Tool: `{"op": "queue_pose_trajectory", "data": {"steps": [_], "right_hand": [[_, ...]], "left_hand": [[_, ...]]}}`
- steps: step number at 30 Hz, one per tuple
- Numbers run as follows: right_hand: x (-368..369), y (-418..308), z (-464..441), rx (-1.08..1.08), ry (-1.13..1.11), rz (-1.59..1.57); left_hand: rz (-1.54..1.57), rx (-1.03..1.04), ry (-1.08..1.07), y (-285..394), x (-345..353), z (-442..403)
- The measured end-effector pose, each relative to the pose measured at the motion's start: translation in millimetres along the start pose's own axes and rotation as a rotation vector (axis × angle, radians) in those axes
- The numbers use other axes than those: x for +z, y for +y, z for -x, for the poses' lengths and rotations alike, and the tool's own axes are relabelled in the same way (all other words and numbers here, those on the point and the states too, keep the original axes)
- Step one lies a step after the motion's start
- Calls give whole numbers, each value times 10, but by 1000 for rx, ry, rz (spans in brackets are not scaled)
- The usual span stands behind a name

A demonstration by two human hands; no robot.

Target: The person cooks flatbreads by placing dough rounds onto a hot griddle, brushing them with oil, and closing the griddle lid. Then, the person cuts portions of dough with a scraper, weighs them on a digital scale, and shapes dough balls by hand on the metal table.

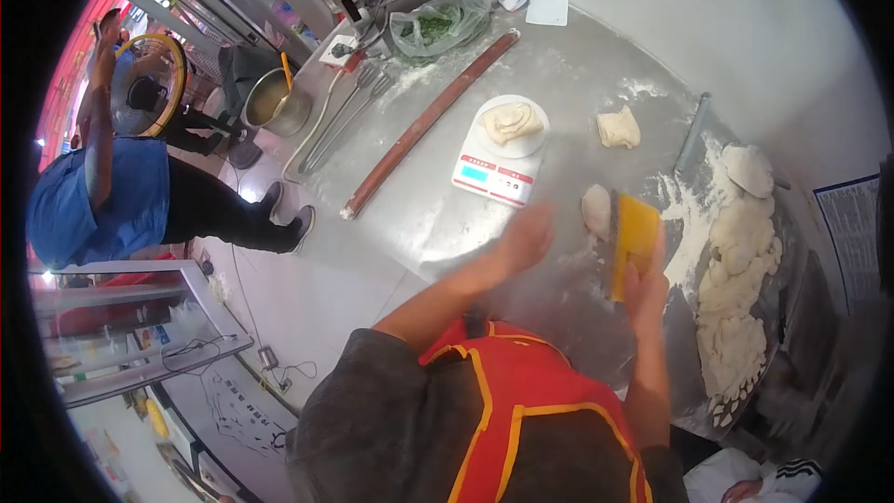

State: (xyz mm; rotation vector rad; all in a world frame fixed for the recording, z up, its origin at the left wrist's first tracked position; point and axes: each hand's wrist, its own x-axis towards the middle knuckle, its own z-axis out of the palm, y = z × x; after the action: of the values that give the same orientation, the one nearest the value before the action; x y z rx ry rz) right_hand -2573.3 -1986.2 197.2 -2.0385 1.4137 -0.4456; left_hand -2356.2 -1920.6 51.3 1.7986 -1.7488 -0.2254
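Note:
My right hand [644,287] grips a yellow dough scraper [636,235], its blade edge facing left beside a small lump of dough [596,211] on the metal table. Blurred by motion, my left hand [527,238] is just below the white kitchen scale [492,168]; its fingers look curled, but I cannot make out whether they hold anything. A piece of dough [512,123] rests on the scale's round plate. Another dough piece [618,129] lies to the right of the scale. Along the right side stretches a long mass of dough [731,321].
A long wooden rolling pin [428,121] lies diagonally left of the scale. Loose flour [690,242] covers the right side near a metal rod [693,135]. At the back are a plastic bag of greens [436,28] and a machine. A person [102,186] stands beyond the table's left.

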Motion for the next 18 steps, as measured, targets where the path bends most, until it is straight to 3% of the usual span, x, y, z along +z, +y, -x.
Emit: {"op": "queue_pose_trajectory", "data": {"steps": [4,7,9,13,15,18], "right_hand": [[-51,350,213,-45,26,10],[-56,351,298,-21,-7,-32],[-79,283,337,100,-79,-56],[99,143,303,-25,-43,-46],[189,135,266,-156,-15,-11],[158,3,235,-39,-103,-71]], "left_hand": [[306,-22,-142,374,-2,326],[305,-61,-311,448,18,358],[343,-66,-299,513,-63,335],[373,-206,-288,492,-135,238],[369,-162,-237,389,-145,205],[342,-32,-54,89,-314,213]]}}
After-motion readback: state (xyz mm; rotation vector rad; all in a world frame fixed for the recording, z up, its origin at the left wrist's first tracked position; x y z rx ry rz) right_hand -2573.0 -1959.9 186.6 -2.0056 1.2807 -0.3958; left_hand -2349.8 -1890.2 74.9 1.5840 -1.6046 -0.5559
